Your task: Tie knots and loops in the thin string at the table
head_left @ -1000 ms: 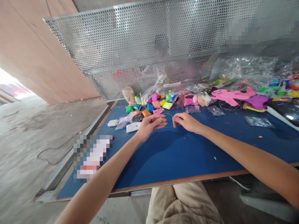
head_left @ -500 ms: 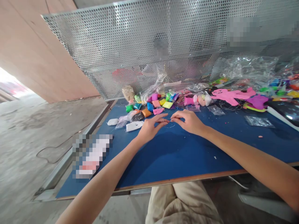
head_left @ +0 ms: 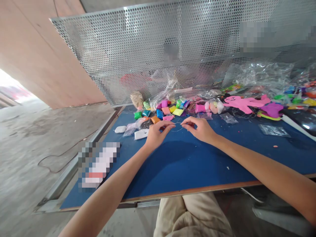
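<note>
My left hand [head_left: 158,133] and my right hand [head_left: 198,128] meet just above the blue table [head_left: 187,164], near its far middle. Both pinch a thin, pale thread or wire [head_left: 178,127] that runs between the fingertips, the ends a short way apart. Behind them lies a row of small coloured clay packets [head_left: 160,110] in clear wrappers. A pink foam figure [head_left: 243,102] and a purple foam piece [head_left: 273,108] lie at the far right.
A perforated metal screen [head_left: 158,49] stands along the table's far edge. Heaps of clear plastic bags [head_left: 266,74] fill the back right. Two white lumps [head_left: 120,129] lie left of my hands, a small clear bag [head_left: 273,130] to the right. Concrete floor lies left.
My hands came together, then drew slightly apart again, both rising a little off the table while keeping hold of the thread. The view shifted a little.
</note>
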Tool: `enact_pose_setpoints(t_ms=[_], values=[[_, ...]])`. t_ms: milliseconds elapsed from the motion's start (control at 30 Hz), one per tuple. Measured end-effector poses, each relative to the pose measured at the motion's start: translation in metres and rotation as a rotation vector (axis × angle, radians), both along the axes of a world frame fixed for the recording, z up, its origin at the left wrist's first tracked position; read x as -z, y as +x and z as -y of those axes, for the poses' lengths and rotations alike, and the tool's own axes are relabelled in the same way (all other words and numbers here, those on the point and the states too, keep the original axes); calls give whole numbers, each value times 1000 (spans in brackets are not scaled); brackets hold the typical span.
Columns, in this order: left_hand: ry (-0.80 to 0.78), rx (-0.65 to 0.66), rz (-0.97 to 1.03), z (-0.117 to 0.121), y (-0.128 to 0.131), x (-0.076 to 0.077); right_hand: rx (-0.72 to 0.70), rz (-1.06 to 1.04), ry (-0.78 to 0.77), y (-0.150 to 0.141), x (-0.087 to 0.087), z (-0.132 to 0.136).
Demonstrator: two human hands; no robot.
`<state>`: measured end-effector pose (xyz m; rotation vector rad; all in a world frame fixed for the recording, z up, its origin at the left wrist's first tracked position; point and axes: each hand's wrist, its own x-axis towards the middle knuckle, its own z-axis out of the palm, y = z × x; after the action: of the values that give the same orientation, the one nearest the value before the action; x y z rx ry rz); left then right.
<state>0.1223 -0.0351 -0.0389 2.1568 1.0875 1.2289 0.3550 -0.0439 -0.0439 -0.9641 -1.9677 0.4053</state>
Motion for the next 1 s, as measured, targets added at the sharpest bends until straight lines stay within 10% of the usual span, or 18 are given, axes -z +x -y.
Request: enact_pose_setpoints(t_ms=[1000], values=[[58,192,-67,3,3,-4,-187,45,-43,3,3,11]])
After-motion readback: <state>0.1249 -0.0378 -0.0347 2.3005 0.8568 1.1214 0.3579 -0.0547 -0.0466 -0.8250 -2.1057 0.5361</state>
